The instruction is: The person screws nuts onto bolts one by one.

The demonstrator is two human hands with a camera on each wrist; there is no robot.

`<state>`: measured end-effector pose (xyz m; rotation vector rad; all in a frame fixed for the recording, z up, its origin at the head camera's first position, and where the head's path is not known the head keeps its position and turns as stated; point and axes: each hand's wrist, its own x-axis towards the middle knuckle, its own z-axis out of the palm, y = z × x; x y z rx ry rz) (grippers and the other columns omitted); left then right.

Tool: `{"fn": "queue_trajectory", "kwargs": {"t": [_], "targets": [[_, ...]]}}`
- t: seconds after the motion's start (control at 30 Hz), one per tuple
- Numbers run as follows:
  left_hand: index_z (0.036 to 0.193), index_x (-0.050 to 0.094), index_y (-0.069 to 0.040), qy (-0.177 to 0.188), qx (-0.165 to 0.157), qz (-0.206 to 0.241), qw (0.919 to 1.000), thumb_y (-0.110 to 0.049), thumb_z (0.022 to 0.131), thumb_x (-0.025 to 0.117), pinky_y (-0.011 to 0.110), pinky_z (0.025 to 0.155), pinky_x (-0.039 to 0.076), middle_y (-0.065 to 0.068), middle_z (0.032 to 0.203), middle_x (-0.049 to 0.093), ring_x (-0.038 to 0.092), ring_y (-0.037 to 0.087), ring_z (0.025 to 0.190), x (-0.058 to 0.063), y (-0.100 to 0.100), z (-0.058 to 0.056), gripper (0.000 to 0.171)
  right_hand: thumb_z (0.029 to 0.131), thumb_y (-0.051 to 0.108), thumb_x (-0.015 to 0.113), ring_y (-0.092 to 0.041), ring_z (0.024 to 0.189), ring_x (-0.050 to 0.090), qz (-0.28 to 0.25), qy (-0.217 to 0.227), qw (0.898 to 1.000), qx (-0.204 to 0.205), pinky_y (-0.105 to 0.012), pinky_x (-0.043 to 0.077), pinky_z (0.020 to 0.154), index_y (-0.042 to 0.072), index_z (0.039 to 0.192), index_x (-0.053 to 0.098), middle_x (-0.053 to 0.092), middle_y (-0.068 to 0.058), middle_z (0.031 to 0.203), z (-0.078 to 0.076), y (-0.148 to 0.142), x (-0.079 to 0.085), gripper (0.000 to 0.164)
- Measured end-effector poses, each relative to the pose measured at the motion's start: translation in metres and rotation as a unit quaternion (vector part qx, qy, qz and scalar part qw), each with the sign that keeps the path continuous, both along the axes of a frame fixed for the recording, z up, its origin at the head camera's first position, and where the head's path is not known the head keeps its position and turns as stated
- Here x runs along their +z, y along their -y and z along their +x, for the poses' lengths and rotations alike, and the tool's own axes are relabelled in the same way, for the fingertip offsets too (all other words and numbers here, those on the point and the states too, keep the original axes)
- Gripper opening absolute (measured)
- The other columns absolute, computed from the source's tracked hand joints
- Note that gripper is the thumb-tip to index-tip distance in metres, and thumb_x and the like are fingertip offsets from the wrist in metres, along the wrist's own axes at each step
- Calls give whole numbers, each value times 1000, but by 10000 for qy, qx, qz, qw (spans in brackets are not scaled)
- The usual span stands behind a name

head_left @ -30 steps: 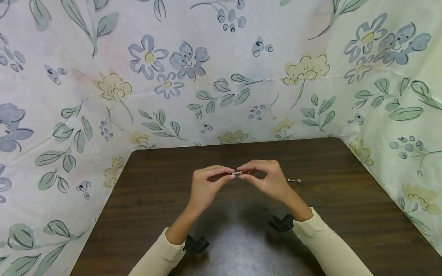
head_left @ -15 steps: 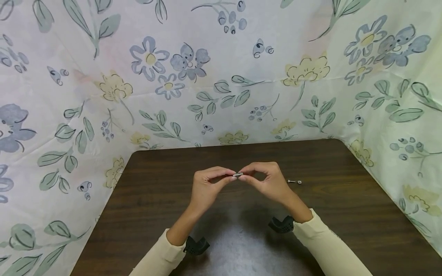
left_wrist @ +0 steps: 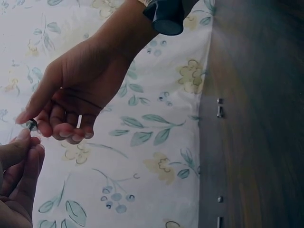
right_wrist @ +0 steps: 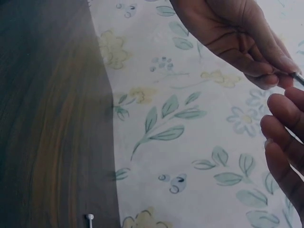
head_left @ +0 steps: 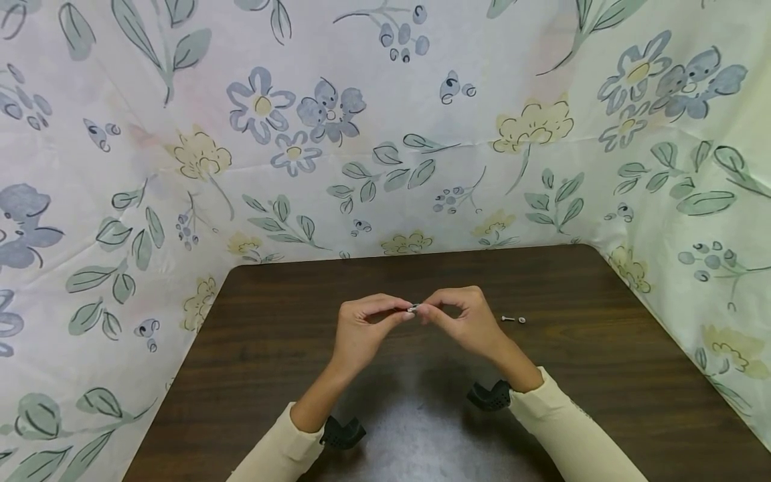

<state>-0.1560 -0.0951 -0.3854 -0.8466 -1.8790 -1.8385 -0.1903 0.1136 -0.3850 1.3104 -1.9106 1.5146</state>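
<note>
In the head view my left hand (head_left: 364, 331) and right hand (head_left: 470, 321) meet above the middle of the table, fingertips close together. Between them lies a small silver bolt (head_left: 412, 308), mostly covered by fingers. The left thumb and index finger pinch one end, and the right thumb and index finger pinch the other. From the left wrist, the right hand (left_wrist: 85, 78) shows a dark round end of the bolt (left_wrist: 31, 125) at its fingertips, with the left hand (left_wrist: 16, 178) below. In the right wrist view the left hand (right_wrist: 237, 40) holds the bolt's shank (right_wrist: 298, 78), beside the right fingers (right_wrist: 285, 128).
A loose bolt (head_left: 508, 318) and a nut (head_left: 522, 320) lie on the dark wooden table (head_left: 289, 375), right of the right hand. The left wrist view shows another nut (left_wrist: 220, 199) and bolt (left_wrist: 219, 222). Flowered cloth (head_left: 385, 134) surrounds the table's back and sides.
The right thumb and fingertips have shifted on the bolt, so less of it shows than before. Both hands sit slightly lower in the head view, as does the scene.
</note>
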Motion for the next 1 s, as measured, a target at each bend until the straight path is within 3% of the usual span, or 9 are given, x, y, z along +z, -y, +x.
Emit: {"fn": "queue_trajectory", "kwargs": {"t": [0.23, 0.4, 0.57, 0.77, 1.0], "targets": [[94, 80, 0, 32, 63, -5, 10000, 2, 84, 80, 39, 71, 63, 10, 91, 77, 74, 23, 82, 2, 1, 0, 10, 92, -11, 64, -18, 67, 71, 66, 74, 9995, -297, -24, 57, 65, 10, 75, 74, 72, -4, 72, 0, 1, -1, 29], [95, 79, 1, 39, 138, -53, 9999, 2, 85, 80, 38, 71, 63, 9, 91, 77, 73, 22, 82, 3, 3, 0, 10, 91, -6, 71, -17, 73, 73, 73, 209, 9986, -475, -27, 60, 68, 4, 94, 76, 76, -8, 83, 1, -1, 0, 12], [95, 78, 4, 14, 170, -61, 9998, 2, 85, 80, 44, 71, 63, 9, 92, 77, 73, 21, 83, 2, 3, -1, 10, 82, -3, 82, -14, 81, 73, 37, 68, 9992, -395, -35, 62, 69, 5, 109, 75, 77, -10, 96, 3, -1, 1, 29], [95, 79, 3, -33, 175, -60, 9998, 4, 84, 79, 45, 71, 63, 12, 92, 76, 74, 22, 84, 1, 3, -2, 11, 78, -8, 83, -15, 82, 72, -31, -143, 9996, -247, -29, 61, 74, 4, 106, 76, 77, -6, 97, 4, 1, 3, 31], [95, 80, 0, 31, 145, -90, 9998, 2, 85, 80, 46, 72, 62, 9, 92, 77, 74, 23, 85, 2, 4, 0, 11, 76, -15, 81, -16, 80, 72, -14, -219, 9995, -215, -31, 61, 72, 6, 99, 77, 76, -7, 92, 5, 2, 6, 32]]}}
